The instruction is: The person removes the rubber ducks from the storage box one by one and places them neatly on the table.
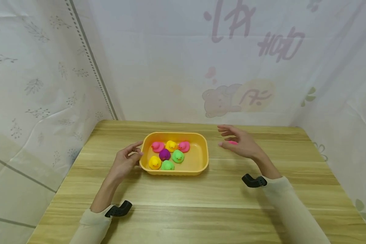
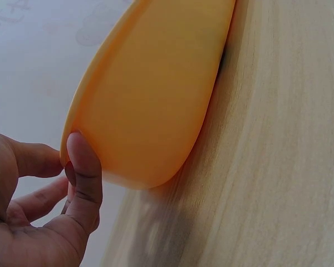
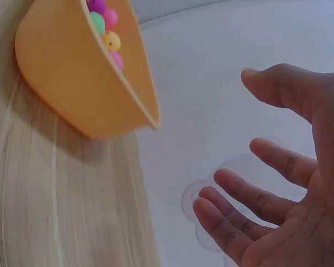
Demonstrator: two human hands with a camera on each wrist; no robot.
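Note:
A yellow plastic basin [image 1: 198, 172] stands on the table with several small rubber ducks gathered toward its left side. Among them are a purple duck [image 1: 164, 155], a green duck [image 1: 178, 156], a yellow duck [image 1: 155, 162] and a pink duck [image 1: 184, 146]. My left hand [image 1: 124, 163] holds the basin's left end, thumb and fingers at the rim in the left wrist view. Right of the basin, my right hand [image 1: 241, 142] hovers with fingers spread and nothing between them. A pink object [image 1: 232, 142] shows behind its thumb, mostly hidden.
The wood-grain table [image 1: 183, 203] extends around the basin on every side. Behind it hangs a pale printed curtain [image 1: 158, 67], which also runs along the left and right. Black wrist mounts [image 1: 119, 209] sit on both forearms.

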